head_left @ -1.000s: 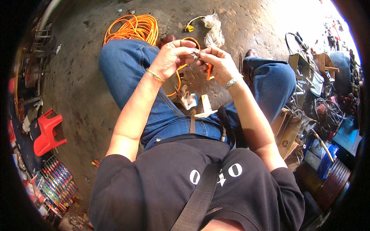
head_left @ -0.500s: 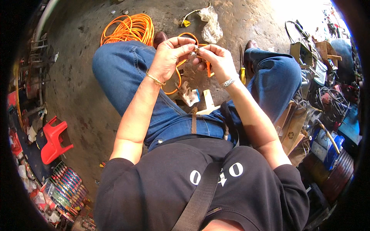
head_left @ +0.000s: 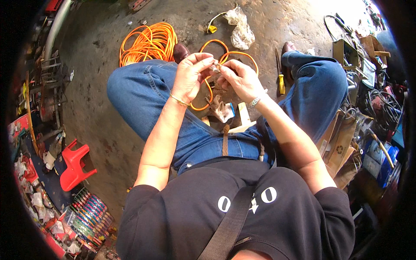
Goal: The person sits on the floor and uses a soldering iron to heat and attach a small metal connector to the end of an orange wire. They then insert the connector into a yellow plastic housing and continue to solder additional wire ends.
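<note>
Thumbs and fingertips of both my hands meet at a small pale, shiny piece (head_left: 215,66) between my knees; its kind is too small to tell. My left hand (head_left: 191,77) pinches it from the left. From the right, my right hand (head_left: 238,79) closes on its other side, with some fingers curled under and partly hidden. An orange cable (head_left: 248,56) loops behind and beneath both hands. Whether its end is in my fingers I cannot make out. Below the hands, a crumpled brown and white packet (head_left: 222,110) with a blue edge lies on the ground.
A coil of orange cable (head_left: 149,42) lies past my left knee. A yellow-handled screwdriver (head_left: 281,83) rests beside my right leg. Farther off is a clear plastic bag (head_left: 240,29). A red stool (head_left: 74,168) stands at left; tools and cables (head_left: 383,106) crowd the right.
My hands stay together at the small piece, the right hand slightly lowered and turned. The orange cable loop now shows wider to the right of the hands. The whole view has shifted slightly.
</note>
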Motion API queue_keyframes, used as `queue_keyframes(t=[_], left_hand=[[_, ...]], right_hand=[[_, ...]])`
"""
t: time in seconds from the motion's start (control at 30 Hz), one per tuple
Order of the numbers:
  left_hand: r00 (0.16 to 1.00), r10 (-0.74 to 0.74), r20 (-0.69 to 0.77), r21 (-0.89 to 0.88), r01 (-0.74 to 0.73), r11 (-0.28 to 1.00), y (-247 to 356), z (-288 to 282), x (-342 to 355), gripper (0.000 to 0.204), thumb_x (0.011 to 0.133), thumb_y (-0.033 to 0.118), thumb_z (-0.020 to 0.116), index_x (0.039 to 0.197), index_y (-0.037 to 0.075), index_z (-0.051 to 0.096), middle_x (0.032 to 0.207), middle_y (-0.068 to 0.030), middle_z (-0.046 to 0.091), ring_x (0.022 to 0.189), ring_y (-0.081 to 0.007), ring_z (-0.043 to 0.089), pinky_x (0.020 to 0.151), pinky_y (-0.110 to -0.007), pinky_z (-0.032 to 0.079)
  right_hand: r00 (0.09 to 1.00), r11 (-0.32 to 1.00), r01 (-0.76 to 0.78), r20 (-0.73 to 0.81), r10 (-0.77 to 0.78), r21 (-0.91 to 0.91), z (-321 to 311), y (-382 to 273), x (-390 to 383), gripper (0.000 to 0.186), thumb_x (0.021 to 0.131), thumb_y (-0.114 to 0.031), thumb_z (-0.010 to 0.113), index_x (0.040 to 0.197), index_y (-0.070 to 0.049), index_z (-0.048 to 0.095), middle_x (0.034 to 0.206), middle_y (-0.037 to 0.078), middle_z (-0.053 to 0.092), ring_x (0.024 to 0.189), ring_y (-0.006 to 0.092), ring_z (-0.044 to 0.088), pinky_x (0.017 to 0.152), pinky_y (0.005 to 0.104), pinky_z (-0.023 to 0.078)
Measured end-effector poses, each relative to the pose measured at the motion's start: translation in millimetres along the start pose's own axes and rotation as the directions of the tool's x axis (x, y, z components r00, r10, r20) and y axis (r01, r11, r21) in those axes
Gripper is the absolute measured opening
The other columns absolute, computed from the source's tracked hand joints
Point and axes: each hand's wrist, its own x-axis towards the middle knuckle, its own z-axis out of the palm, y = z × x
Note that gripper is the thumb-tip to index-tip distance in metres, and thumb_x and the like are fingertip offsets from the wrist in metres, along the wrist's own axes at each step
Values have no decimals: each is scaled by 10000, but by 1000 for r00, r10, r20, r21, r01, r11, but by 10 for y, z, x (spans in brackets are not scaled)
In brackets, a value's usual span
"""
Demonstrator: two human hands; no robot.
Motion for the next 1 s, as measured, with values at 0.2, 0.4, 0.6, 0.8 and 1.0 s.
queue_keyframes(t=[0.2, 0.4, 0.6, 0.8, 1.0], left_hand=[[997, 67, -26, -23, -67, 997, 44, -88, 32, 114, 890, 28, 624, 1001, 48, 629, 922, -95, 688, 804, -160, 666, 711, -272, 551], [996, 79, -41, -33, -81, 996, 50, -113, 54, 115, 891, 13, 615, 1002, 39, 626, 915, -102, 688, 813, -162, 678, 699, -266, 569], [995, 88, -44, -26, -89, 996, 72, -122, 61, 105, 885, 19, 628, 987, 45, 633, 902, -94, 690, 803, -157, 678, 699, -270, 570], [995, 85, -50, -31, -87, 996, 75, -118, 74, 104, 888, 30, 628, 990, 53, 635, 906, -92, 692, 781, -154, 673, 691, -273, 565], [998, 60, -33, -32, -61, 998, 66, -126, 119, 101, 926, 90, 597, 1014, 56, 633, 928, -98, 691, 788, -153, 664, 703, -283, 552]], right_hand=[[995, 989, 94, 40, -90, -112, 43, 149, -31, 277, 942, -231, 586, 1116, -16, 593, 933, 87, 671, 863, 141, 635, 790, 281, 506], [992, 991, 123, 18, -122, -45, 68, 229, -28, 315, 875, -232, 638, 1111, -25, 606, 953, 188, 673, 919, 290, 661, 802, 378, 501], [995, 988, 87, 56, -80, -124, 51, 146, -49, 221, 939, -117, 587, 1129, -3, 583, 1001, 50, 665, 908, 95, 641, 808, 250, 518], [993, 987, 114, -7, -116, -111, 65, 184, -46, 219, 936, -109, 598, 1127, -3, 583, 973, 50, 659, 891, 106, 654, 787, 245, 526], [983, 988, 141, -127, -132, 66, 79, 269, -7, 272, 850, -172, 686, 1072, -26, 627, 939, 145, 693, 867, 223, 680, 774, 335, 519]])
